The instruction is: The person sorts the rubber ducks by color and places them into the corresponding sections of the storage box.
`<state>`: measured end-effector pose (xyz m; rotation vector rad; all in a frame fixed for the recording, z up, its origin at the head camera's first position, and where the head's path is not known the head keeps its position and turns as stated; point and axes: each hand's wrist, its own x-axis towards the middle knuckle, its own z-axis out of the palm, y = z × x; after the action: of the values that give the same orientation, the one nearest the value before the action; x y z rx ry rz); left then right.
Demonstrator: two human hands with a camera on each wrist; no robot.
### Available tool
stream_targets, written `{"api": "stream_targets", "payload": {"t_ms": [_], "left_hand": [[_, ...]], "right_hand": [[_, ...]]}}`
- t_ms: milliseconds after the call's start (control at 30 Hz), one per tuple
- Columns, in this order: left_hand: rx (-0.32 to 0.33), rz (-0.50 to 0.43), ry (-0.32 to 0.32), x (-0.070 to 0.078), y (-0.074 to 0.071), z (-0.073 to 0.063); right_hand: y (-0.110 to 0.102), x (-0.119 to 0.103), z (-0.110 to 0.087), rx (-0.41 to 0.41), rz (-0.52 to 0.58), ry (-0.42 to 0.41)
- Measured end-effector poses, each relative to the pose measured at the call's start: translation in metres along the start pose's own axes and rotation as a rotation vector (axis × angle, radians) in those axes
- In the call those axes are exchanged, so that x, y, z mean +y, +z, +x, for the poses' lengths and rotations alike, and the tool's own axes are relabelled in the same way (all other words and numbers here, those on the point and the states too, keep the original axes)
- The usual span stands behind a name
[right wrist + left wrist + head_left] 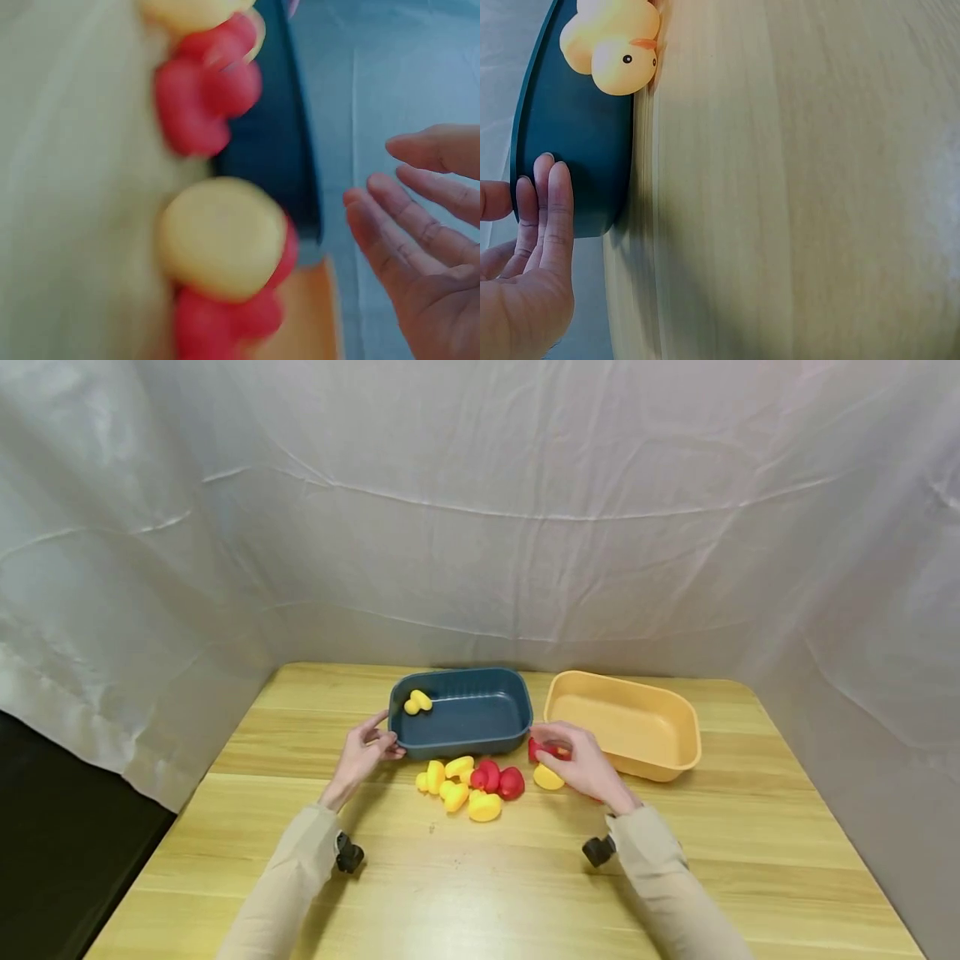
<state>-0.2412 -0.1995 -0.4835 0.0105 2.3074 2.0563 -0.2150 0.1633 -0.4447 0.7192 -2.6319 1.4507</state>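
Note:
My left hand point(363, 752) rests at the front left corner of a dark blue bin point(459, 750). In the left wrist view its straight fingers point(557, 210) lie against the bin's outer wall. One yellow toy duck point(417, 702) lies inside that bin. My right hand point(583, 764) is over a red toy duck point(537, 749) and a yellow one point(548, 777), between the bins. The right wrist view shows its fingers point(420, 225) spread and holding nothing. Several yellow ducks point(453, 795) and red ducks point(512, 783) lie in front of the blue bin.
At the right stands a yellow-orange bin point(686, 752), set at an angle. Both bins sit on a wooden table point(465, 893) near its back edge. A pale cloth point(480, 527) hangs behind and at the sides.

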Motion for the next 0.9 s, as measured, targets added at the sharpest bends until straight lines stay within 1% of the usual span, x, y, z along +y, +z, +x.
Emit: {"api": "stream_targets", "payload": {"t_ms": [133,233,333,400,500,733,900], "left_hand": [[0.003,0.003,0.006,0.001,-0.002,0.000],[-0.007,0.005,0.008,0.001,-0.002,0.000],[-0.008,0.006,0.003,0.000,-0.001,0.000],[-0.011,0.008,-0.001,0.001,0.000,-0.001],[-0.011,0.015,0.000,0.001,-0.001,-0.001],[-0.002,0.022,-0.005,-0.001,0.000,0.000],[-0.010,0.014,-0.002,-0.001,-0.001,0.000]], "right_hand": [[-0.003,0.014,-0.021,0.019,-0.020,-0.054],[-0.003,0.018,-0.029,0.025,-0.058,-0.096],[-0.001,0.020,-0.034,0.032,-0.129,-0.123],[0.000,0.021,-0.035,0.031,-0.167,-0.122],[0.002,0.022,-0.036,0.014,-0.193,-0.104],[0.002,0.022,-0.035,-0.008,-0.201,-0.058],[0.003,0.023,-0.034,0.001,-0.208,-0.051]]}}
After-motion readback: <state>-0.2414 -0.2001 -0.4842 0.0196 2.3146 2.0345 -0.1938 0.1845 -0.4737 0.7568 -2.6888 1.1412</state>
